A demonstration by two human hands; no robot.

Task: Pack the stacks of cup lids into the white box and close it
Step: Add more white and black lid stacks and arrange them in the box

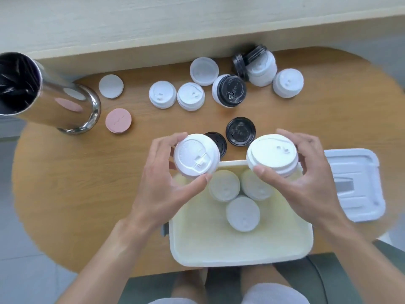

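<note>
Two stacks of lids held over the box, about to go in.

Open white rectangular plastic box [241, 255] at the near edge of the round wooden desk [65, 183], with three white lid stacks [242, 213] already upright inside toward its far wall. Above that far wall, left hand [160, 185] gripping a stack of white plastic cup lids [196, 155], fingers curled round its rim; right hand [306, 178] likewise wrapped round a second white lid stack [272, 155], both kept upright, likely to drop in beside the others. More white and black lid stacks [229, 91] waiting along the far edge. White box cover [355, 185] lying at the right edge, off for now. Steel cylinder bin [43, 93] at the left edge.
</note>
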